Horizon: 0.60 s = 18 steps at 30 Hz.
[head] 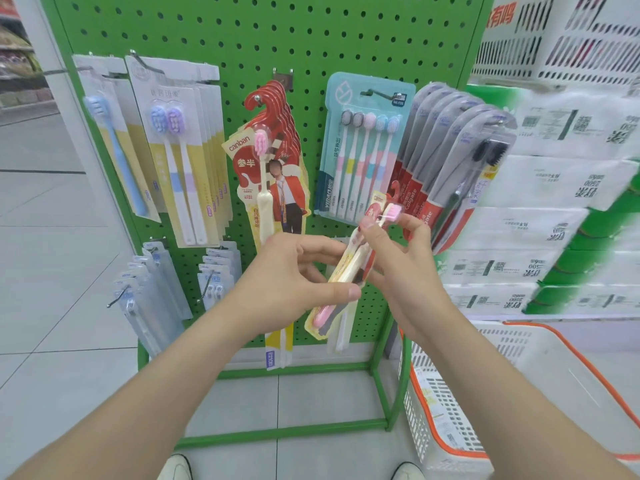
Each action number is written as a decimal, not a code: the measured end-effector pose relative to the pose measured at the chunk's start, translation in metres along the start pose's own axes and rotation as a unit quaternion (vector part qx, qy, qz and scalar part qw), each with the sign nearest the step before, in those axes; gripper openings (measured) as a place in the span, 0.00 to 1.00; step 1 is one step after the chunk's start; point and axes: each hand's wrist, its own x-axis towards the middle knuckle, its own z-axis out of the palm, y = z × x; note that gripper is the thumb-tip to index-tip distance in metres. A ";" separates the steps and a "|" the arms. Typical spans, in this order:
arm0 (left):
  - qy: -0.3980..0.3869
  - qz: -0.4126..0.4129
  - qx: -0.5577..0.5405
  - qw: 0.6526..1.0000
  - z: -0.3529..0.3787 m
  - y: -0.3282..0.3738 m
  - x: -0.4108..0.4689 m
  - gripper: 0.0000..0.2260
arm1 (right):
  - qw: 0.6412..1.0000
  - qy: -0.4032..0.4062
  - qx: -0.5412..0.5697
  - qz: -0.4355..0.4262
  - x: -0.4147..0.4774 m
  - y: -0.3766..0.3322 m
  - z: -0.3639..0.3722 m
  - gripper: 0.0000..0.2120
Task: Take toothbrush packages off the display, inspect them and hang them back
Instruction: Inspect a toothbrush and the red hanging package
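My left hand (291, 271) pinches the toothbrush package (346, 268) low, my right hand (401, 258) grips its top, tilting it for inspection.

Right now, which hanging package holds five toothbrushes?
The teal pack between the red canban stack and the grey Colgate packs: five heads in a row; others show one or two.

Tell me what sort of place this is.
Most likely a shop aisle: a green pegboard display hung with toothbrush packages, stacked paper-roll packs beside it, and a shopping basket on the floor.
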 end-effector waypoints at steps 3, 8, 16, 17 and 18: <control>-0.035 0.004 -0.003 0.999 -0.001 0.000 -0.001 0.17 | 1.000 -0.014 -0.017 0.005 -0.002 -0.001 -0.001 0.28; -0.103 -0.009 -0.040 0.994 0.001 0.005 -0.001 0.16 | 0.999 -0.004 0.013 0.033 -0.001 -0.005 -0.002 0.21; -0.139 -0.158 -0.163 0.964 0.010 -0.002 0.000 0.29 | 0.997 -0.037 0.068 0.023 -0.001 -0.001 0.009 0.21; -0.126 -0.160 -0.177 0.963 0.012 -0.002 0.001 0.31 | 0.997 -0.042 0.063 0.027 -0.002 -0.001 0.010 0.22; -0.104 -0.160 -0.166 0.967 0.012 -0.001 0.002 0.33 | 0.997 -0.044 0.054 0.032 -0.002 0.000 0.010 0.22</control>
